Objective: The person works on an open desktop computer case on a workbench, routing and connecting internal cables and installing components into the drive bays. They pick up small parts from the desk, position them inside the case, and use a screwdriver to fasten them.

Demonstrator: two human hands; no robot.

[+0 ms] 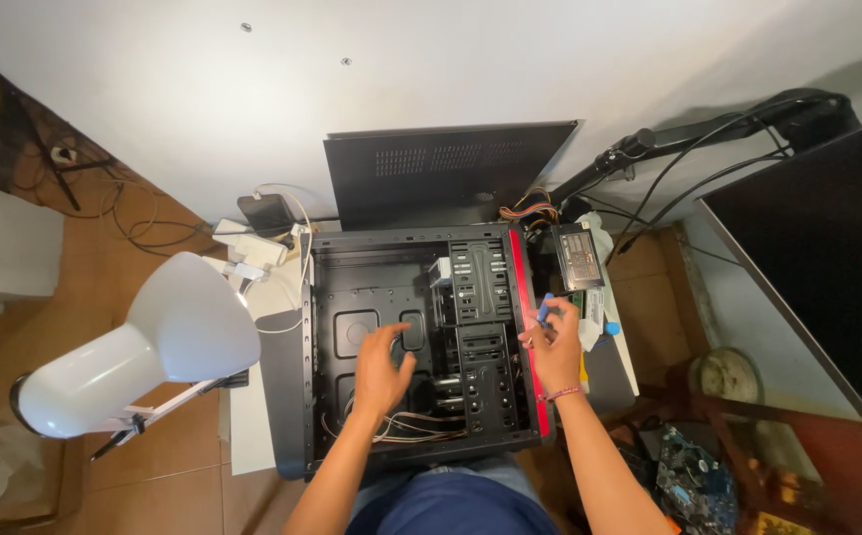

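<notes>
Nearest, the person's lap in blue cloth, both forearms reaching out over an open black PC case [421,347] lying on its side on a white desk [251,436]. The left hand [383,369] is inside the case, fingers spread loose and holding nothing, hovering over the bare motherboard tray just above a bundle of loose wires [421,426] at the near edge. The right hand [555,347] sits at the red trim on the case's right side, its fingers pinched around a small blue tool [546,309], likely a screwdriver.

As a judgement, the build looks early or well stripped: the side panel is off, no board is mounted in the tray, the drive cage [481,327] stands empty, and the cabling lies unconnected. A power supply [579,256] rests outside, just beyond the right hand, so fitting it and the board seems still to do.

Farther off, the removed side panel [446,170] leans on the white wall. A white lamp [144,347] is at left, a dark monitor [817,258] on its arm at right, brown tiled floor below with a circuit board [694,476] near right
</notes>
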